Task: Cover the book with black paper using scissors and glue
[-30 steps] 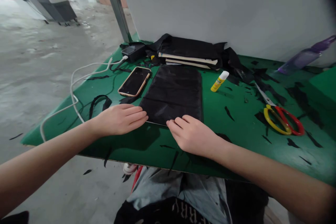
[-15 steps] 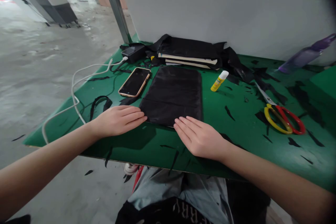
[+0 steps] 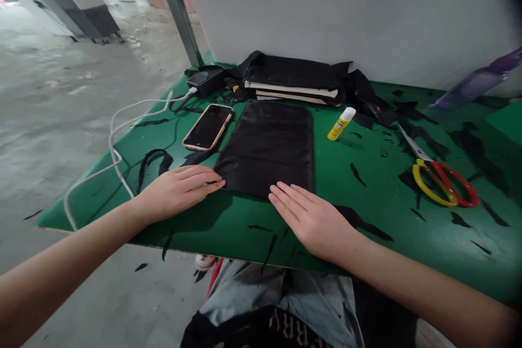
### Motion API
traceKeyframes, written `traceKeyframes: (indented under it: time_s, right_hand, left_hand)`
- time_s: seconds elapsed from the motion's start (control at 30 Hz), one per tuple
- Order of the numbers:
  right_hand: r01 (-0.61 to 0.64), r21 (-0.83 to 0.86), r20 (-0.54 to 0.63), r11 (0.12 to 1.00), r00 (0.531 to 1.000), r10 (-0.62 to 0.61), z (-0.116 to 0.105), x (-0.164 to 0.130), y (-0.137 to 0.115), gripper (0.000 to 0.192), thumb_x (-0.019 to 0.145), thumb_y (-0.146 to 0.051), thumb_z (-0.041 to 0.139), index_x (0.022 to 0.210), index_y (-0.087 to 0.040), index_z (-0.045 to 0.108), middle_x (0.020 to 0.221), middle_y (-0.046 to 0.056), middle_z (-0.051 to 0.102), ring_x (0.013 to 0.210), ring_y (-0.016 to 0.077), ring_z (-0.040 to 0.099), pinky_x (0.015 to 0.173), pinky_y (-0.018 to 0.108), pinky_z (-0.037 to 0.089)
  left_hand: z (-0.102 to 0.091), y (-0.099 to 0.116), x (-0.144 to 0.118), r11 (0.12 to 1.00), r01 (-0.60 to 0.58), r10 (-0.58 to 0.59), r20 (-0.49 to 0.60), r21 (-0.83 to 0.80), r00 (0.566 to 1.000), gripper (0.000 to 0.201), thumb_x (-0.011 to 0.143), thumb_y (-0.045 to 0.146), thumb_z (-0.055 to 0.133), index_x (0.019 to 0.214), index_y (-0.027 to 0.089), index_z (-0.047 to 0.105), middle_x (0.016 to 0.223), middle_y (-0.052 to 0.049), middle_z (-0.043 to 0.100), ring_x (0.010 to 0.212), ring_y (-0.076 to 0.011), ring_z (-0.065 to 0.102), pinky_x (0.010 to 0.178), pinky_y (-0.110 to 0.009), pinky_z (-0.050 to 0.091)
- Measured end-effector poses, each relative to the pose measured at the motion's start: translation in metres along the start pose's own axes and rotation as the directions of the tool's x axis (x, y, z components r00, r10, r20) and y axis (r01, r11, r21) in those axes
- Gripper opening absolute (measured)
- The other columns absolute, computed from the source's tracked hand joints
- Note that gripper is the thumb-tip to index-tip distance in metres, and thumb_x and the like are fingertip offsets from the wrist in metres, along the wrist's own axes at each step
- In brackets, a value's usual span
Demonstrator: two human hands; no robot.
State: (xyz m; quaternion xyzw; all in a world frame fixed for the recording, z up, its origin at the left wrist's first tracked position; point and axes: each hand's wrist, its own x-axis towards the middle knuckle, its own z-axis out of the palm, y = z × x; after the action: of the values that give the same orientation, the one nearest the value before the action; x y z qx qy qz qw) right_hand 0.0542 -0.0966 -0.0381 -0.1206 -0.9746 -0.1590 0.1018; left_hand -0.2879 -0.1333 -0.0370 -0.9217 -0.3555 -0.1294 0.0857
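Observation:
A flat rectangular piece covered in black cloth or film [image 3: 269, 144] lies on the green table in front of me, with a crease across its nearer part. My left hand [image 3: 183, 187] is at its near left corner, fingers stretched out and fingertips on the edge. My right hand [image 3: 308, 212] rests at the near edge towards the right corner, palm down, with its fingers straight and side by side. Both thumbs are hidden. Close to the left hand lie a phone [image 3: 207, 126] and a curled black strip [image 3: 153, 160].
A yellow glue stick [image 3: 341, 124] stands tilted right of the black piece. Red-and-yellow scissors [image 3: 442, 176] lie farther right among black scraps. Behind sits a black-wrapped stack [image 3: 293, 76]. A white cable [image 3: 116, 147] crosses the left side; a purple bottle [image 3: 475, 84] is at back right.
The hands stay at the near edge; my left fingertips have shifted slightly left and the right hand slightly down. The whole view has moved a little.

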Motion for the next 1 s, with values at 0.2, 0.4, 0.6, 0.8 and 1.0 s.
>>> traceKeyframes:
  time_s: [0.2, 0.4, 0.6, 0.8, 1.0]
  right_hand:
    - [-0.147, 0.148, 0.047, 0.978, 0.989, 0.141, -0.003, 0.002, -0.009, 0.046, 0.092, -0.017, 0.040, 0.135, -0.003, 0.047, 0.142, 0.015, 0.045, 0.135, 0.0256, 0.038, 0.112, 0.040, 0.036]
    - [-0.190, 0.217, 0.045, 0.958, 0.982, 0.184, -0.005, 0.004, -0.010, 0.046, 0.092, -0.017, 0.038, 0.134, -0.003, 0.048, 0.141, 0.014, 0.046, 0.134, 0.0245, 0.039, 0.111, 0.040, 0.037]
    - [-0.224, 0.362, 0.072, 0.905, 0.975, 0.212, -0.023, 0.016, 0.002, 0.047, 0.094, -0.026, 0.035, 0.134, -0.006, 0.049, 0.143, 0.011, 0.046, 0.134, 0.0197, 0.039, 0.112, 0.035, 0.034]
    - [-0.094, 0.470, 0.162, 0.878, 0.987, 0.019, -0.009, 0.033, 0.002, 0.081, 0.091, -0.061, 0.034, 0.148, -0.005, 0.022, 0.155, 0.013, 0.017, 0.144, 0.0222, 0.013, 0.119, 0.042, 0.014]
    - [-0.155, 0.569, 0.232, 0.808, 0.972, 0.023, 0.002, 0.031, -0.002, 0.101, 0.081, -0.076, 0.033, 0.149, -0.004, 0.013, 0.157, 0.014, 0.006, 0.145, 0.0221, 0.001, 0.120, 0.039, 0.003]
  left_hand:
    - [-0.005, 0.044, 0.016, 0.971, 0.179, -0.181, -0.003, 0.158, 0.983, 0.040, 0.088, 0.019, 0.051, 0.128, 0.013, 0.054, 0.124, -0.011, 0.061, 0.119, -0.0246, 0.054, 0.107, -0.043, 0.041]
    - [0.005, 0.087, 0.037, 0.961, 0.204, -0.232, 0.141, 0.186, 0.962, 0.076, 0.091, 0.052, 0.045, 0.145, 0.003, 0.026, 0.153, -0.017, 0.028, 0.142, -0.0307, 0.023, 0.112, -0.046, 0.032]
    - [0.007, 0.082, 0.033, 0.970, 0.202, -0.226, 0.202, 0.133, 0.953, 0.081, 0.090, 0.060, 0.040, 0.148, 0.007, 0.020, 0.155, -0.014, 0.022, 0.144, -0.0268, 0.020, 0.114, -0.043, 0.027]
    - [0.009, 0.081, 0.032, 0.970, 0.217, -0.235, 0.205, 0.107, 0.950, 0.084, 0.089, 0.062, 0.040, 0.149, 0.009, 0.017, 0.156, -0.013, 0.020, 0.144, -0.0260, 0.017, 0.116, -0.041, 0.021]
    - [0.010, 0.082, 0.031, 0.970, 0.227, -0.240, 0.202, 0.086, 0.949, 0.085, 0.089, 0.061, 0.042, 0.150, 0.009, 0.014, 0.156, -0.013, 0.019, 0.144, -0.0265, 0.017, 0.116, -0.042, 0.020]
